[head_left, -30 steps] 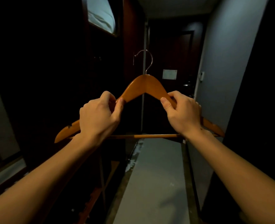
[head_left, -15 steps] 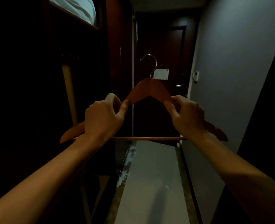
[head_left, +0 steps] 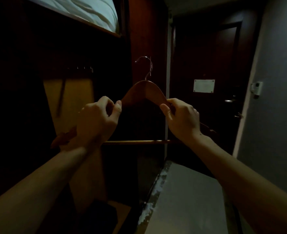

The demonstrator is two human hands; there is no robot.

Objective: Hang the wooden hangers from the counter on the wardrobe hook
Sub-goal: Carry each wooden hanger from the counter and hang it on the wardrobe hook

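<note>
I hold one wooden hanger [head_left: 145, 89] up in front of me with both hands, level and upright, its metal hook [head_left: 146, 67] pointing up and curling to the left. My left hand [head_left: 95, 122] is closed on the left shoulder of the hanger, thumb pressed against the near face and fingers wrapped over the top. My right hand [head_left: 181, 118] is closed the same way on the right shoulder, thumb in front, fingers behind. The hanger's crossbar [head_left: 136, 142] runs between my wrists, and the two wooden ends stick out past my hands.

The hanger is in the air, touching nothing but my hands. Its hook shows against the reddish wooden side panel [head_left: 146, 31] of the wardrobe. To the left the open wardrobe is very dark; a row of small metal hooks [head_left: 84, 68] glints there, well left of the hanger's hook and about level with it. Above, white bedding [head_left: 88, 10] lies on a shelf. Below right, the pale counter [head_left: 190, 200] stretches away towards a dark door [head_left: 207, 65] with a small white sign [head_left: 203, 86].
</note>
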